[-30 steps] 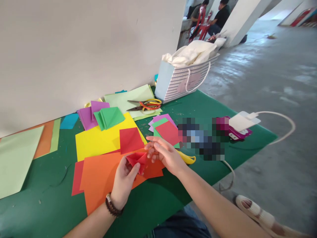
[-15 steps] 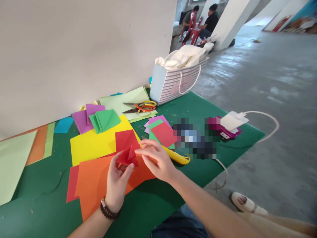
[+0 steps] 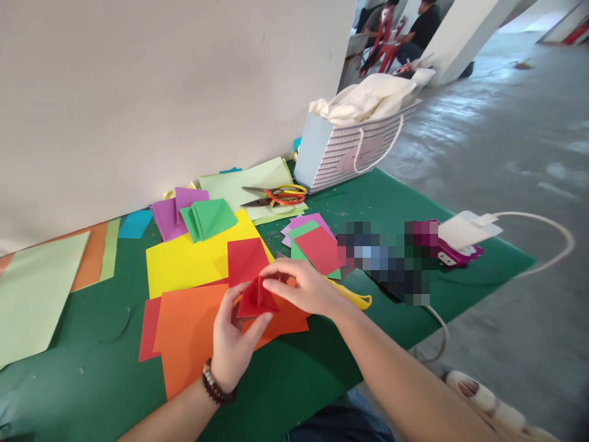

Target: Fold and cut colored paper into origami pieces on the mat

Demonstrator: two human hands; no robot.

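Observation:
A small folded piece of red paper (image 3: 257,299) is held over orange sheets (image 3: 193,331). My left hand (image 3: 237,337) grips its lower edge between thumb and fingers. With thumb and forefinger, my right hand (image 3: 306,285) pinches its upper point. Behind the fold lies a flat red square (image 3: 248,258) on a yellow sheet (image 3: 179,267). Folded green papers (image 3: 211,219) and purple papers (image 3: 168,219) sit further back on the left. A yellow-handled tool (image 3: 354,296) lies partly under my right hand.
Scissors (image 3: 280,195) rest on pale green sheets. A striped paper bag (image 3: 350,150) stands at the back edge. On the right of the green table (image 3: 294,368) are a blurred dark object (image 3: 381,264) and a white charger (image 3: 469,230) with its cable. Two people sit far behind.
My right thumb and forefinger have closed on the tip of the red fold; before, they were beside it. The camera view has shifted, so most things appear further right.

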